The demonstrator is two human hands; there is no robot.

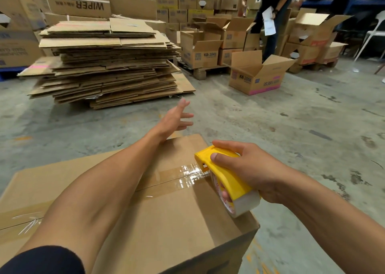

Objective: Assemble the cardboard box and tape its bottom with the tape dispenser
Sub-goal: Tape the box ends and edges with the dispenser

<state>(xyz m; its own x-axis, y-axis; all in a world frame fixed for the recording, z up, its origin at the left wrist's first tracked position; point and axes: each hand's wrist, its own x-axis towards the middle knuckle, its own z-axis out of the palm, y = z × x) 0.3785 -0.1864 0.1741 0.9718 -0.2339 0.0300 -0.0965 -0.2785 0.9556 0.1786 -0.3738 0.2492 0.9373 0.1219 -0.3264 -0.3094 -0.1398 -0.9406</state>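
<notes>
Setting: warehouse floor (291,117) of stained concrete, where we work standing over a box.
Box: our cardboard box (177,211) sits closest to us, bottom side up, flaps folded shut along the middle seam.
Tape: a clear strip (183,177) already lies along that seam, shiny and a little wrinkled by the dispenser.
Right hand: our right hand (252,169) grasps the yellow tape dispenser (225,180), fingers curled over its top, thumb on its side; the dispenser stands at the right-hand edge of the box, touching it.
Left hand: our left hand (177,117) hovers past the far edge, fingers released and spread, holding nothing; the forearm crosses above the box.
Step in hand: we judge the seam strip is near its end.
Doing it well: we should run the tape over the edge and down the side wall, tilt the blade to cut cleanly, then press the wrinkles flat with the free palm.
Beyond: a stack of flattened cardboard (108,65), open boxes on pallets (208,51), and another person (268,13) at the back.
</notes>
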